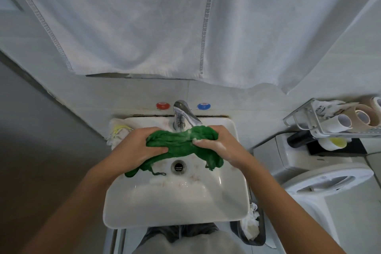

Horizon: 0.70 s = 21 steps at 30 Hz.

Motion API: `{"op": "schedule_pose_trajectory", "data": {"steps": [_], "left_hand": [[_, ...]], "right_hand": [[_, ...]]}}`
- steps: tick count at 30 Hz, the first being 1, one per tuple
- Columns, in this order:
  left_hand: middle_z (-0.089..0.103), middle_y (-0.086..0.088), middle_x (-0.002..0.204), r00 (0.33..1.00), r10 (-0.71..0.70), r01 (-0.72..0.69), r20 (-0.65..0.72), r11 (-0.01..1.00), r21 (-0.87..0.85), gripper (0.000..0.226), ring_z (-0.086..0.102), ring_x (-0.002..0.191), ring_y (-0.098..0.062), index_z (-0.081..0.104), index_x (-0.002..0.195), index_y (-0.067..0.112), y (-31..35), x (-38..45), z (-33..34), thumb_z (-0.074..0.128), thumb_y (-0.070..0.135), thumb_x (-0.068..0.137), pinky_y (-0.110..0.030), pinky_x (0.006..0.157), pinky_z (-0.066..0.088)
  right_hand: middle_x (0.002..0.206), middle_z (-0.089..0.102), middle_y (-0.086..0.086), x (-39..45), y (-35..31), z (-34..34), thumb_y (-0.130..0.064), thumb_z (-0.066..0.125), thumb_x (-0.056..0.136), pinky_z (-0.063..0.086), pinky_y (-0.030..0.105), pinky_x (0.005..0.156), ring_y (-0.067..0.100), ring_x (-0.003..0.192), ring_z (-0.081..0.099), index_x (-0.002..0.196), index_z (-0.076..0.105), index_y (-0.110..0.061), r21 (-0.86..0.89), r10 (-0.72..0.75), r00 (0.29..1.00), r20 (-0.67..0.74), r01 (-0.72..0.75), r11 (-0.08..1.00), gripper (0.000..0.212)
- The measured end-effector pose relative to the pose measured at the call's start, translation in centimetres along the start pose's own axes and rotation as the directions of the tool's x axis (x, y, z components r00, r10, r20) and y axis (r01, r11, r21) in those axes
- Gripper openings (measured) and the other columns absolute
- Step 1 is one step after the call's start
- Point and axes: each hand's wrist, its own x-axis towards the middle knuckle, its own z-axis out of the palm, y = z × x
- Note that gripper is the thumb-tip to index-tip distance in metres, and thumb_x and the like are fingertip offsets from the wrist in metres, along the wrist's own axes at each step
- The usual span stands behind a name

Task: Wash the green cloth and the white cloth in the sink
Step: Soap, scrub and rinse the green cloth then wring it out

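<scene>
A small tiled washroom, seen from above, with a white sink (175, 202) fixed against the wall. Over its basin both hands are busy: the left hand (136, 147) grips one bunched end of the green cloth (181, 144), fingers curled over the top and thumb pressed into the fabric, while the right hand (218, 146) clutches the other end in the same way — there is soapy foam on its knuckles and on the cloth beside them. The cloth is stretched between the two hands just in front of the tap (182, 116), and its loose ends hang down into the basin on either side of the drain (178, 167). The white cloth (118, 133) lies crumpled on the sink's back left corner, just beside the left hand.

On the wall behind the tap sit a red disc (163, 105) and a blue disc (203, 106). Above them hangs a large white towel (144, 27). To the right stands a toilet (321, 175) — and above it a wire rack (338, 119) holds paper rolls. A bin (250, 227) with crumpled paper stands below the sink's right corner.
</scene>
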Motion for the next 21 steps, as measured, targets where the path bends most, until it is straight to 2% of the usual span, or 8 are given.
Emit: {"op": "schedule_pose_trajectory", "data": {"steps": [1,3,6,8,11,15,19,21], "left_hand": [[0.069,0.002,0.083,1.0,0.008,-0.008,-0.021,0.999,0.036,0.012,0.063,0.074,-0.006,0.069,0.088,0.019,-0.1,0.1,0.1,0.076,0.019,0.079,-0.032,0.073,0.052],[0.064,-0.004,0.076,0.998,0.019,-0.015,-0.066,0.998,0.056,0.011,0.059,0.066,-0.009,0.068,0.08,0.011,-0.2,0.3,0.3,0.074,0.021,0.08,-0.029,0.065,0.047],[0.067,-0.003,0.073,0.995,0.001,-0.01,-0.099,0.996,-0.093,0.009,0.061,0.064,-0.005,0.067,0.082,0.006,0.1,0.3,0.6,0.069,0.014,0.085,-0.016,0.058,0.046],[0.068,0.002,0.07,0.996,-0.007,-0.01,-0.092,0.982,-0.186,0.005,0.062,0.064,-0.001,0.065,0.082,0.007,0.2,0.4,0.9,0.066,0.008,0.087,-0.013,0.058,0.046],[0.062,0.002,0.074,0.995,-0.023,-0.006,-0.097,0.96,-0.28,0.012,0.059,0.065,0.003,0.057,0.085,0.011,-0.1,0.7,1.7,0.059,0.001,0.09,-0.012,0.06,0.045],[0.061,-0.003,0.089,0.993,-0.033,-0.022,-0.115,0.893,-0.45,0.022,0.061,0.076,0.002,0.053,0.096,0.015,0.4,0.5,3.4,0.05,-0.007,0.092,-0.015,0.067,0.049],[0.064,0.008,0.1,0.994,-0.034,-0.008,-0.108,0.929,-0.371,0.027,0.062,0.093,-0.002,0.049,0.115,0.027,0.5,0.6,5.4,0.058,0.024,0.089,-0.024,0.079,0.05],[0.063,0.011,0.092,0.984,-0.059,-0.007,-0.169,0.931,-0.365,0.019,0.061,0.086,-0.002,0.053,0.108,0.029,0.8,1.0,6.2,0.055,0.035,0.09,-0.026,0.076,0.049]], "right_hand": [[0.081,0.068,0.009,0.0,0.2,0.1,-0.023,0.068,0.083,0.054,0.03,0.067,0.019,0.075,0.066,0.095,0.068,0.001,0.051,0.004,1.0,0.003,-0.005,0.999,0.027],[0.089,0.069,0.015,0.2,0.5,0.5,-0.025,0.065,0.083,0.055,0.031,0.069,0.024,0.082,0.067,0.103,0.067,0.002,0.197,0.017,0.999,-0.031,-0.011,0.98,0.034],[0.101,0.069,0.018,0.7,1.0,1.3,-0.017,0.063,0.082,0.056,0.034,0.078,0.028,0.093,0.067,0.109,0.064,0.001,0.416,0.034,0.991,-0.128,0.023,0.909,0.033],[0.1,0.068,0.016,0.9,1.2,1.9,-0.01,0.062,0.084,0.056,0.033,0.077,0.026,0.092,0.067,0.111,0.059,0.001,0.49,0.052,0.987,-0.15,0.029,0.871,0.029],[0.099,0.069,0.017,1.1,1.1,2.4,0.0,0.053,0.094,0.057,0.033,0.077,0.028,0.092,0.068,0.11,0.061,0.004,0.47,0.077,0.982,-0.174,0.014,0.882,0.019],[0.089,0.07,0.018,1.7,1.1,3.3,-0.012,0.055,0.096,0.058,0.032,0.072,0.025,0.084,0.069,0.098,0.066,0.005,0.374,0.096,0.952,-0.292,0.021,0.927,0.02],[0.056,0.057,-0.004,2.4,0.9,4.4,-0.031,0.055,0.098,0.048,0.022,0.056,0.007,0.057,0.057,0.064,0.055,-0.008,0.226,0.098,0.878,-0.468,0.012,0.974,0.041],[0.055,0.056,0.0,2.9,0.8,5.0,-0.045,0.053,0.096,0.051,0.031,0.056,0.015,0.057,0.058,0.062,0.054,-0.008,0.188,0.093,0.875,-0.476,-0.002,0.982,0.049]]}}
